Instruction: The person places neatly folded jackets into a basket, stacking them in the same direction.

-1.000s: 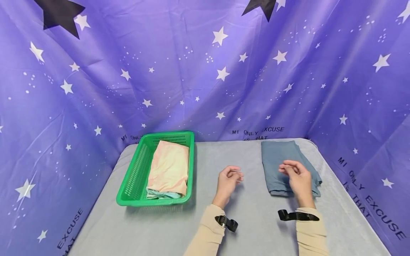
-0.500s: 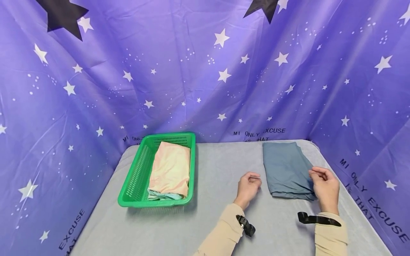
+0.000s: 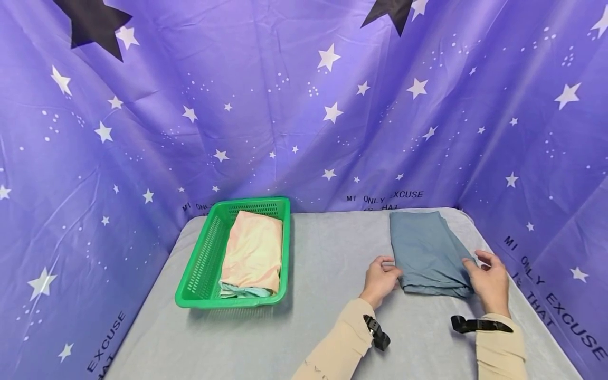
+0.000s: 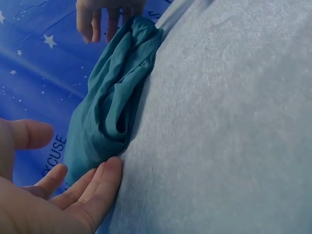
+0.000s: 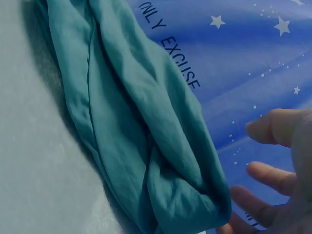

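Note:
A folded blue-grey cloth garment (image 3: 425, 250) lies on the right side of the table, its layered near edge bunched in soft folds. At its near left corner is my left hand (image 3: 380, 282), fingertips right at the fabric. In the left wrist view the fingers (image 4: 100, 190) are stretched along the table beside the garment, thumb held apart above. My right hand (image 3: 491, 284) is at the garment's right edge, thumb spread from the fingers. The right wrist view shows these fingers (image 5: 273, 180) loosely extended, the lower ones at the folded end of the cloth (image 5: 131, 107).
A green plastic basket (image 3: 223, 303) stands on the left of the grey-covered table (image 3: 328, 248). Inside it a folded peach cloth (image 3: 252, 248) lies on top of a mint-green one (image 3: 247, 291). A purple star-patterned curtain (image 3: 266, 105) closes off the back and sides.
Both hands have moved to the right and apart: the left to the garment's left corner, the right from above the garment to its right edge. The garment's right side has been tucked in slightly.

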The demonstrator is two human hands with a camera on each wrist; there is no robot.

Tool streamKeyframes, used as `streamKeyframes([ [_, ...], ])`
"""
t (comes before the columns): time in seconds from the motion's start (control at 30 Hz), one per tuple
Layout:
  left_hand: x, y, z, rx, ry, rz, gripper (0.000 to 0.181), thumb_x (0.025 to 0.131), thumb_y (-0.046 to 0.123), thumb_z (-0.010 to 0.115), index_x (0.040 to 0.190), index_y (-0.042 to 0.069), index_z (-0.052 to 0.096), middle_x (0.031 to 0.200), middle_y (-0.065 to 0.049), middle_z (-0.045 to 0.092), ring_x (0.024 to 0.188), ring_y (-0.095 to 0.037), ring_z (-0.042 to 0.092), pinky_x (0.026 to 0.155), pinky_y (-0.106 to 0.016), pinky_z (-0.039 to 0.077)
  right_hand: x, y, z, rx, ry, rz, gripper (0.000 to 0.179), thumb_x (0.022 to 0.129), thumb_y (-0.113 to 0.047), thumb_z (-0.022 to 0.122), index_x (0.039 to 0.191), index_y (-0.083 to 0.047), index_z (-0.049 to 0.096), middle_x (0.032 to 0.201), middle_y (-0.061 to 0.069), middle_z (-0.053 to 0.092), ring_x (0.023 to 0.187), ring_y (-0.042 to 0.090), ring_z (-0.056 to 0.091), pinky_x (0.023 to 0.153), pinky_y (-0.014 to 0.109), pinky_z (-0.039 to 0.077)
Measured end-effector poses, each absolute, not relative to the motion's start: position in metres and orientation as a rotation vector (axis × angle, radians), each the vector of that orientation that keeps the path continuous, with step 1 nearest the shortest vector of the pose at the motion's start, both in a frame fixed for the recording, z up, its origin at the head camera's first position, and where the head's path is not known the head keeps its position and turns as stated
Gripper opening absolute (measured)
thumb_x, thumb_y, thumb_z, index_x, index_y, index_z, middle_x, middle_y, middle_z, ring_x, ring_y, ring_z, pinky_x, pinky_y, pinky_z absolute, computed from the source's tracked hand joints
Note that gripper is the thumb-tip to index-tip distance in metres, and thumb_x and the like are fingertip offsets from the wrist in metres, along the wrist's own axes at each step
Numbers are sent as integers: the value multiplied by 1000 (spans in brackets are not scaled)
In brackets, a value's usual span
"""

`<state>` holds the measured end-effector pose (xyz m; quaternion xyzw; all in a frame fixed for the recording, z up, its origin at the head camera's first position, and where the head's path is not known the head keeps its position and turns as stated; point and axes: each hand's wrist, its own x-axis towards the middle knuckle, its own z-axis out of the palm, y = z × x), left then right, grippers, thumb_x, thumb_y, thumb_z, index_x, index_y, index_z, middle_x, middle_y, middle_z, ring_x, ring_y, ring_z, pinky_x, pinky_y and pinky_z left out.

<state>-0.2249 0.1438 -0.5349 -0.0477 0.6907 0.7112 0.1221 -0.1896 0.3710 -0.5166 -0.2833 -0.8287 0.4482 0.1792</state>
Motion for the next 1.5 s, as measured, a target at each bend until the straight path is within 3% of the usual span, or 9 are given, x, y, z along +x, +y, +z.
streamKeyframes([
  [0.1, -226, 148, -534, -166, 2002, 2052, 33, 88, 7, 73, 119, 14, 67, 96, 1, 71, 77, -24, 71, 71, -45, 62, -193, 376, -518, -786, -2437, 1288, 63, 99, -29, 59, 150, 4, 43, 148, 32, 47, 130, 44, 48, 90, 33, 41],
  [0.17, -226, 150, -532, -184, 1996, 2032, 34, 89, 9, 74, 122, 15, 66, 97, 1, 70, 78, -23, 70, 70, -46, 62, -196, 380, -519, -781, -2488, 1328, 69, 100, -32, 57, 154, 5, 36, 152, 34, 41, 136, 48, 44, 100, 44, 43],
  [0.3, -229, 155, -530, -220, 1999, 2014, 40, 89, 11, 75, 127, 17, 64, 96, 2, 69, 82, -20, 69, 69, -47, 62, -204, 385, -521, -770, -2570, 1369, 76, 101, -36, 54, 156, 8, 25, 154, 38, 35, 140, 52, 38, 114, 60, 34],
  [0.7, -239, 160, -529, -260, 2022, 1968, 45, 90, 14, 76, 133, 15, 62, 91, 0, 71, 69, -20, 67, 66, -47, 61, -220, 397, -519, -768, -2799, 1283, 85, 101, -45, 52, 154, 13, 20, 155, 44, 22, 141, 60, 28, 115, 65, 30],
  [0.97, -247, 156, -530, -249, 2002, 1908, 38, 94, 22, 75, 129, 11, 64, 109, -3, 68, 62, -17, 60, 67, -41, 61, -228, 400, -517, -736, -2901, 1286, 91, 100, -47, 50, 151, 21, 16, 153, 48, 20, 140, 61, 28, 117, 65, 29],
  [1.13, -248, 154, -530, -220, 1994, 1888, 31, 96, 25, 73, 123, 9, 68, 100, 0, 67, 65, -13, 59, 63, -37, 59, -231, 400, -517, -732, -2937, 1338, 101, 99, -50, 52, 148, 27, 9, 152, 51, 15, 143, 62, 24, 120, 64, 26],
  [1.37, -246, 150, -531, -188, 1974, 1889, 21, 100, 31, 68, 108, 13, 72, 78, 2, 59, 65, -12, 55, 61, -31, 47, -230, 391, -520, -638, -2982, 1305, 97, 99, -49, 55, 141, 33, 24, 147, 53, 24, 135, 64, 35, 114, 64, 35],
  [1.5, -247, 148, -533, -180, 1973, 1895, 20, 101, 30, 67, 106, 11, 71, 78, 2, 54, 67, -12, 52, 66, -32, 46, -229, 384, -519, -597, -2964, 1286, 91, 101, -47, 54, 139, 32, 29, 146, 53, 26, 132, 64, 37, 111, 65, 37],
])
